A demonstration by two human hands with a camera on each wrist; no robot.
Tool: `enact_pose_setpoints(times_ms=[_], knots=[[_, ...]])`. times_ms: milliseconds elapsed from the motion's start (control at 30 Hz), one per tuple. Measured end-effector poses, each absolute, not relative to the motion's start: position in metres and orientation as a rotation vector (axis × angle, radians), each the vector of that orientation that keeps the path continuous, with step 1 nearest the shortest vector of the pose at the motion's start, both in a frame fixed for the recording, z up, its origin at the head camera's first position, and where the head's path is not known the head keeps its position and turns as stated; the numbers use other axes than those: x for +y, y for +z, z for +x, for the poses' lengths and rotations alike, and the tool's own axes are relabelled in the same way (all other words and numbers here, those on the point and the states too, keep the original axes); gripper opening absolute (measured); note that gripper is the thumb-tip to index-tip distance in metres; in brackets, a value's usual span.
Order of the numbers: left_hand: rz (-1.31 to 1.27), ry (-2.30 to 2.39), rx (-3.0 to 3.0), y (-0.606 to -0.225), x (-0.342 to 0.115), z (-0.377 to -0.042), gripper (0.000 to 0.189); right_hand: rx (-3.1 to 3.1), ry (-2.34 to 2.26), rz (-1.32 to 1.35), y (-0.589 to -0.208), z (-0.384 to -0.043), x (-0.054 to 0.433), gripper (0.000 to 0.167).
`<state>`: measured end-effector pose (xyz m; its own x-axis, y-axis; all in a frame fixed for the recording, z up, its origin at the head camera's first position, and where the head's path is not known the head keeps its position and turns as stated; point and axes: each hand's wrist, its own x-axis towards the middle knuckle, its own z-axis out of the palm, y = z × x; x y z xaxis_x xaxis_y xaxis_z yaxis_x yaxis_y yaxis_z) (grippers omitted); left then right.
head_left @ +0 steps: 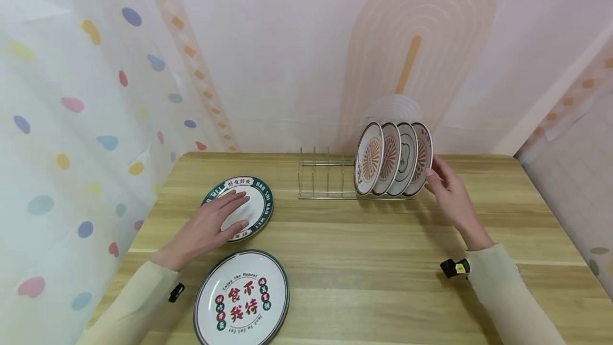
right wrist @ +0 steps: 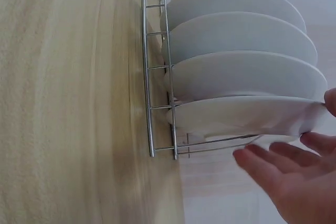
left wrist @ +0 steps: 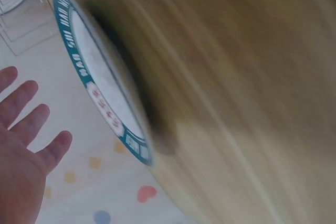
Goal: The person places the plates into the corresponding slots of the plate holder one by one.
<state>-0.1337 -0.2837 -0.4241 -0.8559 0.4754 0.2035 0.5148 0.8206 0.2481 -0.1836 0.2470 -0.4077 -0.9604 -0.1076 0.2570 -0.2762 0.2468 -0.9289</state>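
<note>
Thumb and fingers of my right hand (head_left: 452, 196) pinch the rim of the rightmost plate (head_left: 422, 158), which stands on edge in a wire dish rack (head_left: 330, 195). The right wrist view shows this plate's white underside (right wrist: 241, 116) and the fingers beneath it, with the thumb partly cut off by the frame. My left hand (head_left: 213, 225) is spread over a green-rimmed plate (head_left: 261, 220) lying on the table, covering part of it in the head view. From the left wrist, the fingers look straight and hold nothing, apart from the plate's rim (left wrist: 79, 59).
Several more plates (head_left: 369, 158) lean in the rack's right part, while its left slots hold none. A larger plate with red lettering (head_left: 243, 297) lies near the front of the wooden table (head_left: 364, 281). A patterned curtain (head_left: 287, 68) hangs behind the table and to its left.
</note>
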Motion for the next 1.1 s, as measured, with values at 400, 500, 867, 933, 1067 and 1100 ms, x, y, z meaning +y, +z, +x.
enact_pose_setpoints(times_ms=[400,500,867,933,1067,1100], knots=[[-0.867,-0.457,-2.977,-0.438,-0.306,-0.121,0.064,-2.354,1.855,0.392,-0.41,-0.184,0.251,0.058],[-0.883,-0.423,-2.978,-0.439,-0.311,-0.119,0.062,-2.356,1.856,0.4,-0.41,-0.184,0.25,0.058],[-0.911,-0.331,-3.018,-0.444,-0.323,-0.116,0.056,-2.344,1.851,0.419,-0.411,-0.184,0.25,0.058],[-0.922,-0.315,-3.02,-0.444,-0.325,-0.116,0.054,-2.349,1.85,0.416,-0.411,-0.184,0.25,0.058],[-0.933,-0.326,-3.031,-0.447,-0.326,-0.115,0.051,-2.361,1.838,0.413,-0.412,-0.183,0.25,0.059],[-0.931,-0.34,-3.039,-0.448,-0.326,-0.115,0.05,-2.359,1.84,0.412,-0.412,-0.183,0.25,0.059]])
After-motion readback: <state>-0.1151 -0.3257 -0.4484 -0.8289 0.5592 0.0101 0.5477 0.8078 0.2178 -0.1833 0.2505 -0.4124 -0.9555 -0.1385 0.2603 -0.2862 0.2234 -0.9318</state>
